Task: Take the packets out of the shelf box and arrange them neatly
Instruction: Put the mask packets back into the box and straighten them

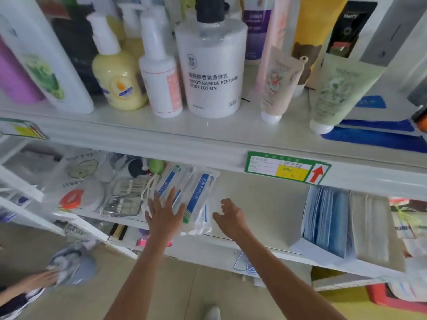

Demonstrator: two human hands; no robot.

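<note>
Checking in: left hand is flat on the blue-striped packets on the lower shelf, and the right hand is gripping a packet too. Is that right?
Not quite. In the head view the left hand does lie flat on the blue-striped packets on the lower shelf, but the right hand grips nothing: it hovers beside the packets with fingers curled and open.

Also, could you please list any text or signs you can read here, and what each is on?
"NICOTINAMIDE PERFUME BODY LOTION", under Chinese characters: white pump bottle.
Red up arrow: green shelf tag; its writing is too blurred.
Blue-striped packets, tubes and other bottles: print unreadable.
</note>
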